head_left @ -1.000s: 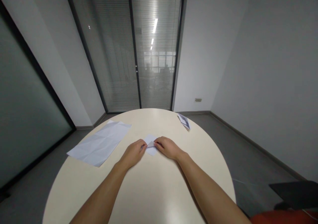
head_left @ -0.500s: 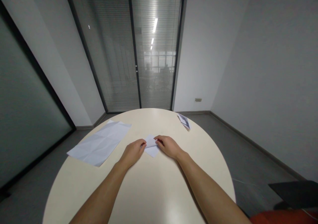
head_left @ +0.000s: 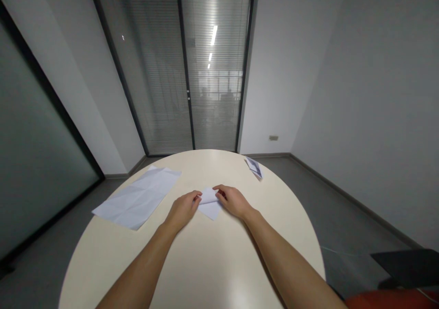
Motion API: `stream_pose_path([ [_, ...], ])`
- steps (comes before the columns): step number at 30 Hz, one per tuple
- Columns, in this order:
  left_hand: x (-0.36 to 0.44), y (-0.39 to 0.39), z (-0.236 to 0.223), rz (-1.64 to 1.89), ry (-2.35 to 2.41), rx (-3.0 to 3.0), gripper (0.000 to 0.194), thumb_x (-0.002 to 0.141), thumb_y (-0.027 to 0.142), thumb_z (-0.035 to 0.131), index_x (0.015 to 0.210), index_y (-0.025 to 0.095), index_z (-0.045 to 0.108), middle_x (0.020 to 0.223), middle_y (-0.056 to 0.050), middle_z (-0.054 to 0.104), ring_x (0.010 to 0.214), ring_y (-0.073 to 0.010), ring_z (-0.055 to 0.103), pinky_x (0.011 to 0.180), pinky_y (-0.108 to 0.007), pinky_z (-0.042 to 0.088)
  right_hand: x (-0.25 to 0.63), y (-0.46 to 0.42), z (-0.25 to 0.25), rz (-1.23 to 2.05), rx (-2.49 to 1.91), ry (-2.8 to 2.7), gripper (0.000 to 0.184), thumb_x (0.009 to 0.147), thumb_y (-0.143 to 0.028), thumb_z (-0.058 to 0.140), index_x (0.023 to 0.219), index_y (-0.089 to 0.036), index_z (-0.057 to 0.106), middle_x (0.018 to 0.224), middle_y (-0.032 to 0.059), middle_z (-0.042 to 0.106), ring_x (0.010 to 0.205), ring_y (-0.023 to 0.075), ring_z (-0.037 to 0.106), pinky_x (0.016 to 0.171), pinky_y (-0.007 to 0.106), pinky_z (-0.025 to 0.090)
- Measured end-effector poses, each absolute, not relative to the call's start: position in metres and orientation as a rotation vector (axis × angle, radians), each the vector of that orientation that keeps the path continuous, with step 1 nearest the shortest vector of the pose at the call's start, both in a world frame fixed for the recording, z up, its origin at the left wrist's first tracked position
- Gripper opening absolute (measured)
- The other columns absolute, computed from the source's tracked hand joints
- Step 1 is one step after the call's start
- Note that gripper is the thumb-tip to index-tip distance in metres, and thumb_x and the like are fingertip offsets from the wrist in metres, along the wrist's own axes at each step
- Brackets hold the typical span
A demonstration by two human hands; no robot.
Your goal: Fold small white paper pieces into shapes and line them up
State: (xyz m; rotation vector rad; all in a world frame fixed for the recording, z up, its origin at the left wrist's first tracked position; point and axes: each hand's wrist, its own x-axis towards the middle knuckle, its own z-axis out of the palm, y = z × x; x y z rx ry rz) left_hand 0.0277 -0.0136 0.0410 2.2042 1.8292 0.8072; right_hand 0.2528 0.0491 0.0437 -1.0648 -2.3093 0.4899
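A small folded sheet of white paper [head_left: 210, 203] lies on the round table, a crease running across it and a pointed corner toward me. My left hand [head_left: 184, 208] pinches its left edge, thumb and forefinger close together. At the right edge, my right hand [head_left: 232, 200] holds the paper with curled fingers. Parts of both edges are hidden under the fingertips.
To the left on the cream table [head_left: 206, 263] lies a larger creased white sheet [head_left: 140, 197]. A folded paper with dark printing [head_left: 254, 167] sits near the far right rim. A dark flat object [head_left: 408, 265] is beyond the table at lower right.
The folded paper has shifted slightly, and more of its lower corner and middle shows between my hands. My fingers have moved only a little.
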Motion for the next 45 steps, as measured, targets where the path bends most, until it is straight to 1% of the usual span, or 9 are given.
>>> stream_pose_path([
  [6, 0.028, -0.013, 0.042, 0.81, 1.841, 2.169, 0.025, 0.096, 0.024, 0.052, 0.117, 0.024, 0.067, 0.105, -0.005, 0.077, 0.093, -0.0211, 0.071, 0.08, -0.028, 0.049, 0.254, 0.05, 0.043, 0.478, -1.112, -2.293, 0.032, 0.098, -0.027, 0.051, 0.127, -0.021, 0.065, 0.107, 0.0075, 0.075, 0.092, 0.0198, 0.068, 0.084, 0.03, 0.047],
  [11, 0.028, -0.012, 0.041, 0.826, 1.837, 2.159, 0.027, 0.095, 0.021, 0.052, 0.118, 0.024, 0.066, 0.108, -0.005, 0.076, 0.097, -0.0215, 0.071, 0.081, -0.028, 0.049, 0.255, 0.052, 0.04, 0.486, -1.104, -2.285, 0.031, 0.098, -0.025, 0.051, 0.125, -0.022, 0.065, 0.109, 0.0068, 0.074, 0.095, 0.0197, 0.068, 0.087, 0.03, 0.047],
  [17, 0.031, -0.013, 0.042, 0.804, 1.832, 2.155, 0.029, 0.095, 0.019, 0.052, 0.12, 0.023, 0.065, 0.108, -0.006, 0.075, 0.098, -0.0211, 0.069, 0.084, -0.029, 0.049, 0.256, 0.056, 0.035, 0.472, -1.094, -2.277, 0.031, 0.096, -0.02, 0.053, 0.122, -0.02, 0.068, 0.116, 0.0085, 0.071, 0.099, 0.0195, 0.066, 0.09, 0.03, 0.048],
  [22, 0.032, -0.015, 0.044, 0.727, 1.898, 2.194, 0.03, 0.095, 0.019, 0.052, 0.122, 0.022, 0.065, 0.108, -0.007, 0.073, 0.1, -0.0214, 0.066, 0.087, -0.03, 0.048, 0.256, 0.056, 0.036, 0.479, -1.094, -2.289, 0.033, 0.093, -0.016, 0.054, 0.122, -0.02, 0.07, 0.121, 0.0091, 0.069, 0.098, 0.0189, 0.066, 0.089, 0.029, 0.049],
  [26, 0.03, -0.015, 0.042, 0.749, 1.903, 2.215, 0.03, 0.094, 0.018, 0.052, 0.12, 0.021, 0.066, 0.107, -0.008, 0.072, 0.101, -0.0224, 0.064, 0.089, -0.032, 0.047, 0.257, 0.055, 0.039, 0.498, -1.09, -2.31, 0.036, 0.091, -0.015, 0.054, 0.124, -0.019, 0.07, 0.122, 0.0095, 0.068, 0.097, 0.0191, 0.066, 0.087, 0.028, 0.049],
  [31, 0.029, -0.013, 0.037, 0.792, 1.86, 2.269, 0.028, 0.094, 0.017, 0.052, 0.117, 0.019, 0.067, 0.111, -0.009, 0.072, 0.107, -0.0237, 0.061, 0.094, -0.034, 0.046, 0.257, 0.054, 0.039, 0.484, -1.085, -2.33, 0.036, 0.092, -0.016, 0.054, 0.124, -0.019, 0.07, 0.122, 0.0096, 0.067, 0.098, 0.02, 0.066, 0.087, 0.028, 0.049],
  [35, 0.028, -0.012, 0.035, 0.805, 1.851, 2.28, 0.027, 0.094, 0.017, 0.052, 0.117, 0.019, 0.067, 0.11, -0.009, 0.072, 0.106, -0.0238, 0.06, 0.092, -0.035, 0.046, 0.257, 0.054, 0.039, 0.467, -1.098, -2.347, 0.036, 0.092, -0.017, 0.055, 0.124, -0.019, 0.071, 0.121, 0.01, 0.067, 0.1, 0.0203, 0.065, 0.087, 0.028, 0.049],
  [39, 0.028, -0.012, 0.034, 0.793, 1.864, 2.282, 0.026, 0.093, 0.017, 0.053, 0.116, 0.019, 0.067, 0.107, -0.008, 0.071, 0.102, -0.0233, 0.06, 0.091, -0.034, 0.046, 0.257, 0.055, 0.038, 0.454, -1.097, -2.365, 0.033, 0.092, -0.017, 0.055, 0.12, -0.02, 0.073, 0.119, 0.01, 0.068, 0.104, 0.0212, 0.064, 0.09, 0.029, 0.048],
  [45, 0.027, -0.012, 0.032, 0.785, 1.866, 2.308, 0.026, 0.093, 0.015, 0.055, 0.116, 0.018, 0.066, 0.106, -0.007, 0.07, 0.102, -0.0225, 0.06, 0.092, -0.033, 0.046, 0.256, 0.054, 0.039, 0.408, -1.092, -2.389, 0.029, 0.093, -0.02, 0.055, 0.113, -0.018, 0.077, 0.115, 0.0108, 0.07, 0.106, 0.0222, 0.063, 0.095, 0.031, 0.046],
])
